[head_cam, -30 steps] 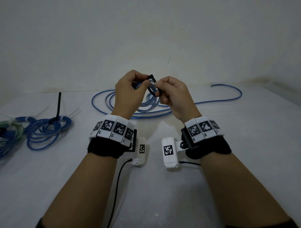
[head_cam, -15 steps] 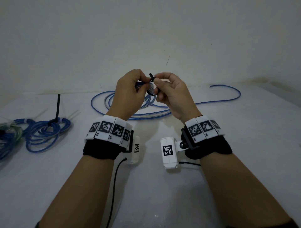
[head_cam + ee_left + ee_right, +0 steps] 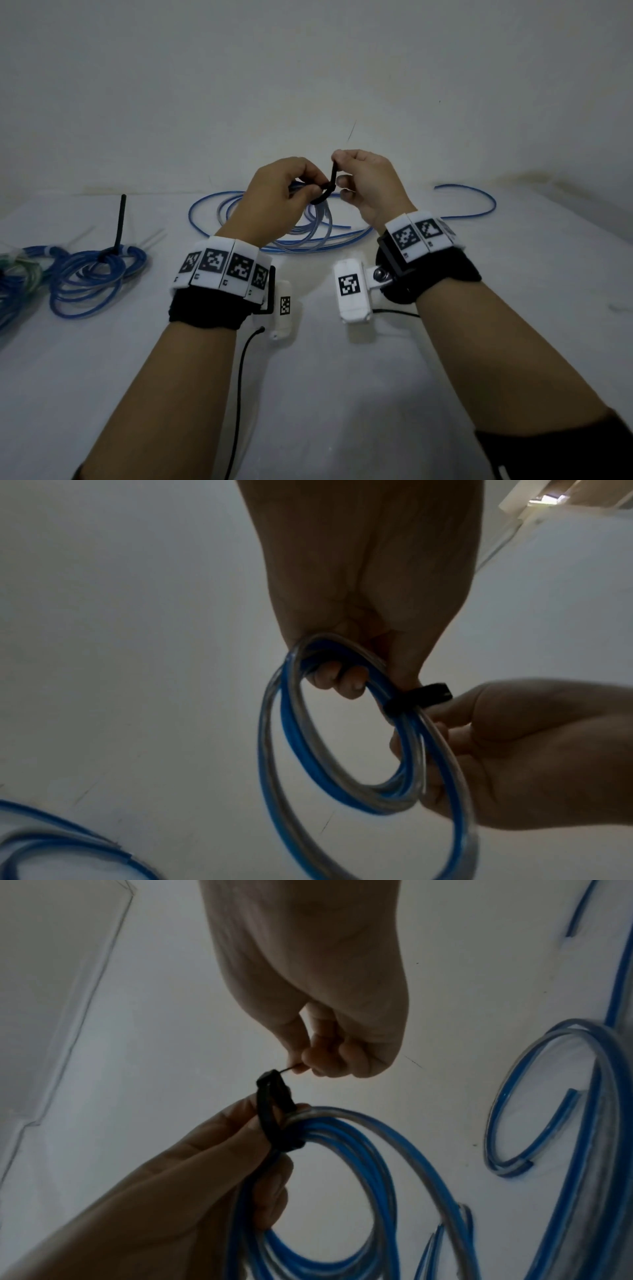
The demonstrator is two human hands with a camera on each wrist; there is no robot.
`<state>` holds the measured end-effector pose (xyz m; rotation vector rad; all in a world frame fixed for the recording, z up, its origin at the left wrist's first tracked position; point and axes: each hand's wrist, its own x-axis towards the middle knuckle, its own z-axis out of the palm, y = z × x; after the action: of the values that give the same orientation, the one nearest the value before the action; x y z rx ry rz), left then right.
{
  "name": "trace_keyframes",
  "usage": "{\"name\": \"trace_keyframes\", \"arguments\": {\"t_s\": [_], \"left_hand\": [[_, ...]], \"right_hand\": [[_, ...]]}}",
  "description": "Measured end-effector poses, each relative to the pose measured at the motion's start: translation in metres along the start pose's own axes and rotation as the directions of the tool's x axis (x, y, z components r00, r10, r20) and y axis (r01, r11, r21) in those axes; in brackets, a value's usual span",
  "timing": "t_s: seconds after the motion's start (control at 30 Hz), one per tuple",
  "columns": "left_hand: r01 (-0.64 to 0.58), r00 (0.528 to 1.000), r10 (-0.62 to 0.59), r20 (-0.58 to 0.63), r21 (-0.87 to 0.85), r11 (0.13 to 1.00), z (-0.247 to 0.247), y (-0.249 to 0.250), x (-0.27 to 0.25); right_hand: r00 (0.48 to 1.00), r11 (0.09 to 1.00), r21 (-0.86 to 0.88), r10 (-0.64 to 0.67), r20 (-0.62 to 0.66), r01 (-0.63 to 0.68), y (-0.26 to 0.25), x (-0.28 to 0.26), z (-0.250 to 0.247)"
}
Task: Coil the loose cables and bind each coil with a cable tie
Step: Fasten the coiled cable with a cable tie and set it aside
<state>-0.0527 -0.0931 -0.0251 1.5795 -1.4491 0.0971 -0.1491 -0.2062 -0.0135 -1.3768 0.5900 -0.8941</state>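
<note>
A small coil of blue and clear cable (image 3: 274, 750) hangs from my left hand (image 3: 303, 188), whose fingers are curled round its top. A black cable tie (image 3: 331, 180) is looped round the coil's strands (image 3: 342, 1137) right beside the left fingers (image 3: 342, 681). My right hand (image 3: 339, 162) pinches the tie's tail (image 3: 286, 1069) between thumb and fingertips and holds it up above the tie's head. In the right wrist view the tie's loop (image 3: 274, 1110) stands a little off the bundle. Both hands are raised above the white table (image 3: 342, 394).
Loose blue cables (image 3: 212, 205) lie in wide loops on the table behind the hands, one strand (image 3: 479, 197) running off to the right. Bound coils (image 3: 92, 277) sit at the left, one with a black tie tail (image 3: 120, 222) sticking up.
My right hand has gone from beside the tie's head to pinching the tail and drawing it upward. More tail shows above the head, and the hands have drifted slightly apart.
</note>
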Motion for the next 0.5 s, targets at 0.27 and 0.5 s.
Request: {"name": "trace_keyframes", "arguments": {"t_s": [0.27,0.5], "left_hand": [[0.052,0.998,-0.053,-0.043,-0.021,0.998,0.002,-0.003,0.003],[0.075,0.997,-0.075,0.01,0.01,0.997,0.002,-0.003,0.0]], "right_hand": [[0.968,0.968,0.128,0.195,0.16,-0.216,-0.002,0.003,0.004],[0.998,0.997,-0.053,0.063,0.026,-0.061,-0.002,0.001,0.006]]}}
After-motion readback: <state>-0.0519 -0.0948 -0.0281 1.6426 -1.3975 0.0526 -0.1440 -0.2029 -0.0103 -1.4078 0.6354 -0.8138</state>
